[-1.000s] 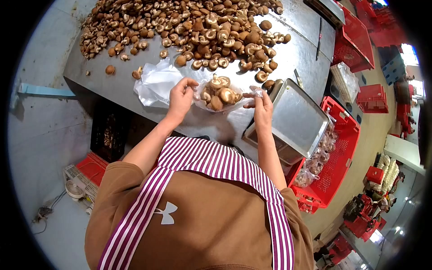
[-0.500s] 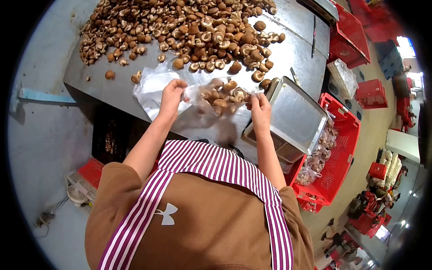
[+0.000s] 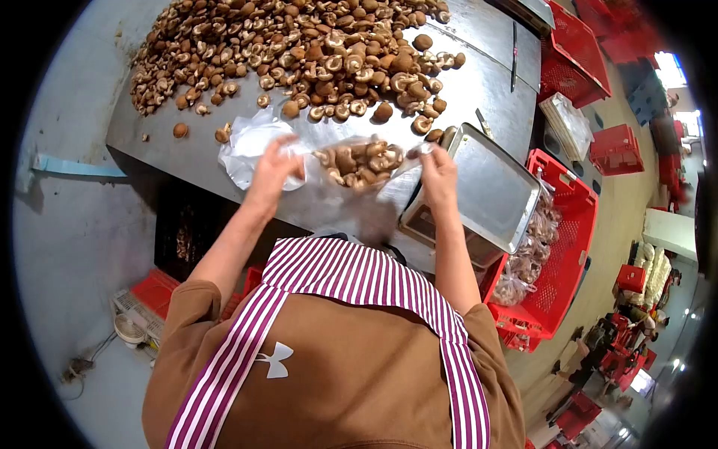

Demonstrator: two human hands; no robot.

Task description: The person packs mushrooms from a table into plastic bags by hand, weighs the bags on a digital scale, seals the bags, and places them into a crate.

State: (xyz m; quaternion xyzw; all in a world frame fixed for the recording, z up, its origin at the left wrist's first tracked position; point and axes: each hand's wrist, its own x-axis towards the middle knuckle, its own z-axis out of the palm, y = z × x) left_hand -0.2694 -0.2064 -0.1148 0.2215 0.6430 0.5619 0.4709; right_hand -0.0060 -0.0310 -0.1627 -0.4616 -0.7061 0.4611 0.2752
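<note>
A clear plastic bag [image 3: 363,162] full of brown mushrooms hangs between my two hands, just above the steel table's front edge. On its right, my right hand [image 3: 440,173] pinches a gathered end of the plastic between thumb and fingers. My left hand [image 3: 275,170] is at the bag's left end, its fingers smeared by motion, so its grip does not show clearly. Beneath that hand lies a stack of white plastic bags [image 3: 243,148]. Close to my right hand stands a metal tray [image 3: 490,187] at the table's corner.
A large heap of mushrooms [image 3: 299,56] covers the back of the steel table [image 3: 168,153]. Right of the tray, a red crate [image 3: 565,239] holds several filled bags [image 3: 529,258]. A knife-like tool [image 3: 484,122] and a dark rod [image 3: 514,56] lie on the table. More red crates [image 3: 572,56] stand beyond.
The filled bag has turned and is pulled into a flatter shape between the hands. My left hand has moved slightly left and down, its fingers now less curled. My right hand has shifted slightly right.
</note>
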